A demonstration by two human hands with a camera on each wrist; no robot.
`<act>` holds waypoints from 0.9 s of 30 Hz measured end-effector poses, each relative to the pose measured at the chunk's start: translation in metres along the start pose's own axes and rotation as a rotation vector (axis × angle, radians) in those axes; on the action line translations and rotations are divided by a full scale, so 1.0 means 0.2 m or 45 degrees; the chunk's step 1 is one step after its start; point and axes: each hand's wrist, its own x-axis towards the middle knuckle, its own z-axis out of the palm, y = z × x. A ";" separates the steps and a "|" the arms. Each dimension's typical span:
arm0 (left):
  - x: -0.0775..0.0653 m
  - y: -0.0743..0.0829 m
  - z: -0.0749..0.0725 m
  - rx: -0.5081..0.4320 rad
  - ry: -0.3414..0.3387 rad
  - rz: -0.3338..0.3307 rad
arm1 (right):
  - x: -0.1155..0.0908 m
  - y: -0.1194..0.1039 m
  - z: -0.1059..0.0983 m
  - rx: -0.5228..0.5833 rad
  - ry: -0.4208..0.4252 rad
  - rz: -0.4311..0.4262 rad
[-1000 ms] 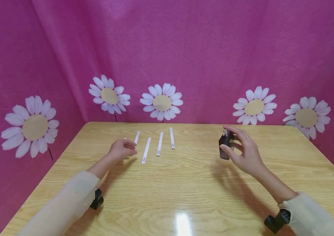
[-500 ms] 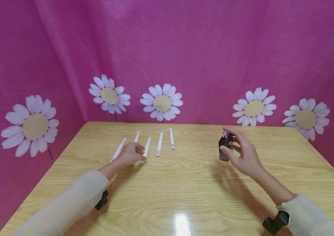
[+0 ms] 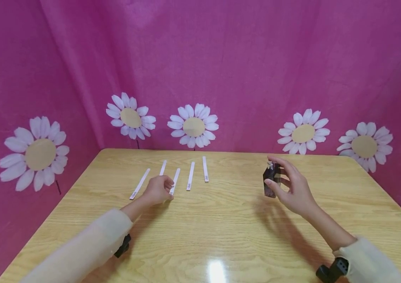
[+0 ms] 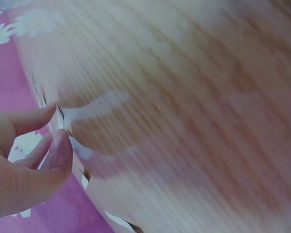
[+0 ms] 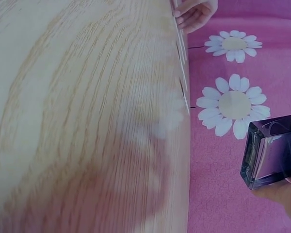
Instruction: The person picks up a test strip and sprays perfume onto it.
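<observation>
My left hand (image 3: 157, 190) pinches the near end of a white paper scent strip (image 3: 176, 177); in the left wrist view, the strip's end (image 4: 61, 118) sits between thumb and fingers. Part of that strip is hidden behind the hand. My right hand (image 3: 296, 191) holds a dark glass perfume bottle (image 3: 269, 182) upright above the table, thumb on its near side and index finger over its sprayer top. The right wrist view shows the flat base of the bottle (image 5: 269, 155), with fingers at its right edge.
Other paper strips lie around the left hand: one at the left (image 3: 140, 184), one behind the hand (image 3: 163, 167), and two to the right, a nearer strip (image 3: 191, 176) and a farther strip (image 3: 205, 169). A pink flowered curtain (image 3: 243, 78) borders the wooden table (image 3: 221, 220).
My left hand has moved right, from the leftmost strip, which now lies free on the table, to a middle strip, and pinches its near end. The right hand stays nearly still with the perfume bottle.
</observation>
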 end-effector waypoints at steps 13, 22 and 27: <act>0.00 -0.03 0.00 -0.022 0.000 -0.026 | -0.01 0.01 0.00 -0.010 -0.046 -0.017; 0.00 -0.02 0.01 -0.046 -0.012 0.023 | -0.02 0.00 0.00 -0.016 -0.058 -0.039; -0.01 -0.02 -0.01 -0.060 -0.010 -0.005 | -0.02 0.00 -0.01 -0.031 -0.049 -0.050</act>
